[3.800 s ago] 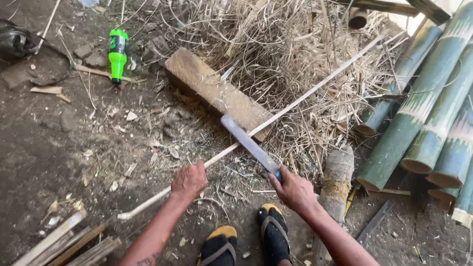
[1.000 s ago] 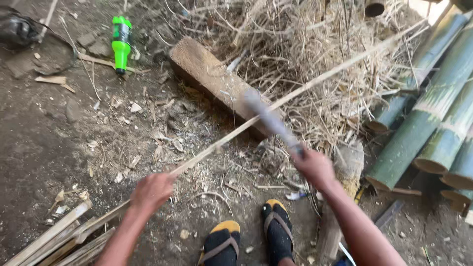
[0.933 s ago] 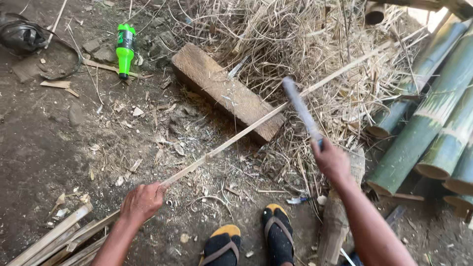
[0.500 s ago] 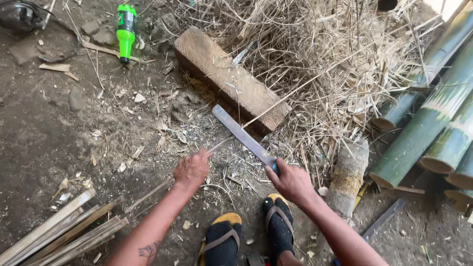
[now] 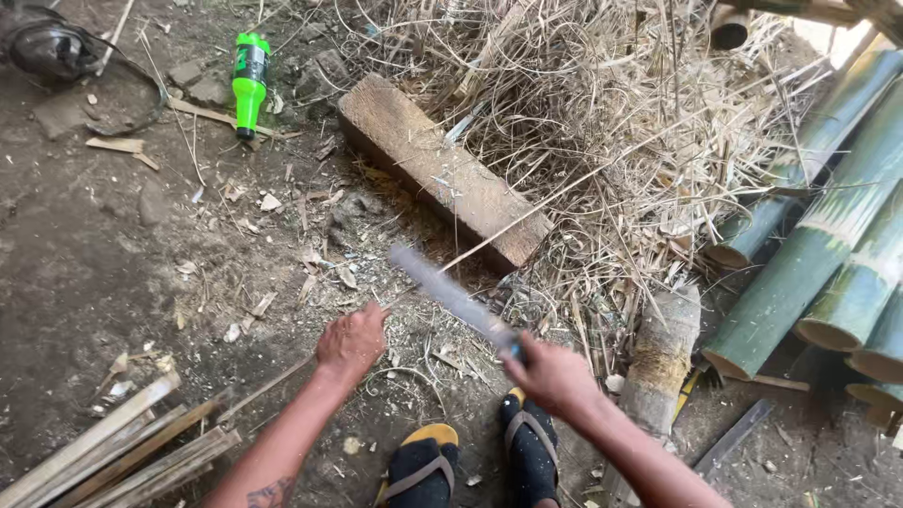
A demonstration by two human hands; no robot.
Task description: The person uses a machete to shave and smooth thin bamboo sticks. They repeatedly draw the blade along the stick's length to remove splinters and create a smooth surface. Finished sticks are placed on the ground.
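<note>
A thin bamboo strip is being gripped by the closed left hand across the wooden block; a long blade is being clutched by the fisted right hand, angled over it.

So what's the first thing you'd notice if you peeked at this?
Probably the long flat blade, blurred, gripped by the right hand in the middle, beside the left hand on a thin bamboo strip. Then the bright green bottle lying on the dirt at the upper left. After that, the fat green bamboo poles stacked on the right, next to a heap of dry shavings.
</note>
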